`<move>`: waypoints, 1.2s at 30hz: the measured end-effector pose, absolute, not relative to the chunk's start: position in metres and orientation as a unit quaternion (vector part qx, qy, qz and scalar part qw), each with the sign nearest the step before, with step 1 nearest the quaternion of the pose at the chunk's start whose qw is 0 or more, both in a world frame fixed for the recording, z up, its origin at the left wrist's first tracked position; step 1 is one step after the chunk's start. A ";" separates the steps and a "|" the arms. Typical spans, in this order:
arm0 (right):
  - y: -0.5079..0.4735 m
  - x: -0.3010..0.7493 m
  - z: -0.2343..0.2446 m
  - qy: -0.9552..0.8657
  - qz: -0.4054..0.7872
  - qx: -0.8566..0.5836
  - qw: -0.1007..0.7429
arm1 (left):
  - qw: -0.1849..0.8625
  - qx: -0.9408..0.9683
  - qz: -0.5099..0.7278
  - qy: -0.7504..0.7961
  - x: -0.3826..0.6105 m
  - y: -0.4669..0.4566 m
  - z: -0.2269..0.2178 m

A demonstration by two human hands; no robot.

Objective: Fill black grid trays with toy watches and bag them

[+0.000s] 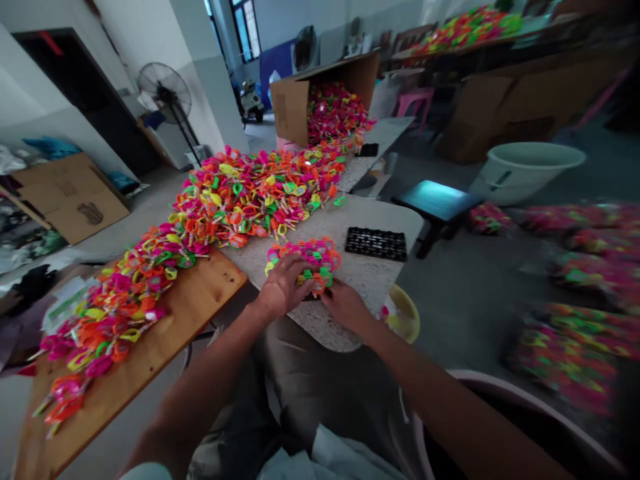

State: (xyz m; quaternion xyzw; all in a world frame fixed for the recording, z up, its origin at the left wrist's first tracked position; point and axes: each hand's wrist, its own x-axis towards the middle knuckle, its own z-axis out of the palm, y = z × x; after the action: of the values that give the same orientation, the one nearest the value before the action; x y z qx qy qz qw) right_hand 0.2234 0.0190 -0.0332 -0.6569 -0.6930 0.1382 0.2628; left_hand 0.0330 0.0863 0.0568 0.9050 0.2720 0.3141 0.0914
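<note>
bright plastic pieces point(319, 253), in pink, orange, green and yellow, stand in a close group under the two hands, at the near part of a speckled tabletop point(373, 283). the left hand point(283, 285) lies over the left and near side of this group, its fingers bent and reaching onto the pieces; whether they pinch one piece or only rest there, i cannot tell. the right hand point(346, 303) is at the near right corner, with its fingertips beside a dark edge point(313, 297) below the pieces; its grip is partly hidden, so i cannot tell it either.

from both hands, most of the group lies forward, away from the body. its long axis seems to go from side to side, but the left hand covers a part, so this is not sure. the left hand is the nearer one to its middle.

to the right and farther forward, well apart from the hands, lies a black tray point(376, 244), longer across than deep. beyond the group a large heap point(260, 193) of similar pieces spreads left, down onto a wooden board point(200, 297).
</note>
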 end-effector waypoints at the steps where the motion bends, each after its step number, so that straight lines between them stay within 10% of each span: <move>1: 0.015 0.223 -0.037 -0.691 0.133 -0.652 0.283 | 0.101 0.886 0.344 0.294 0.025 0.097 0.056; 9: 0.004 0.224 -0.067 -0.611 0.101 -0.659 0.428 | 0.055 0.692 0.294 0.657 -0.068 0.237 0.024; 36: 0.008 0.225 -0.064 -0.606 0.132 -0.652 0.436 | 0.178 0.733 0.137 0.642 -0.061 0.218 -0.002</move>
State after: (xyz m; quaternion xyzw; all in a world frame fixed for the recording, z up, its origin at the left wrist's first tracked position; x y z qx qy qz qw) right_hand 0.2249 0.0079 -0.0643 -0.6520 -0.6062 0.1315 0.4360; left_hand -0.0609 0.2184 -0.0019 0.7327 0.6423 0.1374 0.1782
